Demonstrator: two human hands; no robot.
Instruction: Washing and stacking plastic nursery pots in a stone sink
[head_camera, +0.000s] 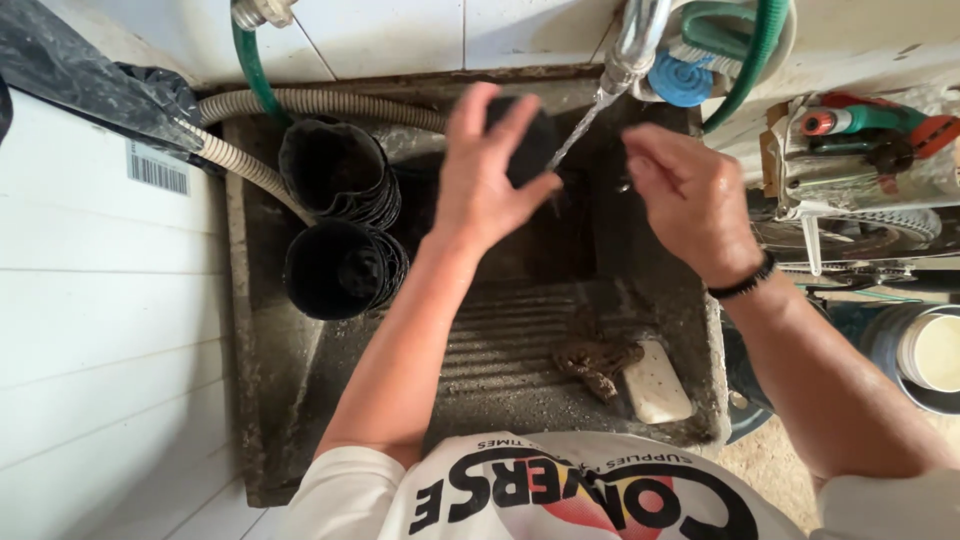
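Rinsing beside two stacks of black pots (340, 225) in the stone sink (300, 370), we clamp our left hand (485, 175) on a black pot (530, 140) under the tap's stream (575, 135), turning it steadily; our right hand (690, 200) hovers loosely curled, empty.

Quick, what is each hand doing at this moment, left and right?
Left hand: closed around a small black pot, held under the water stream.
Right hand: fingers loosely curled beside the stream, holding nothing visible.
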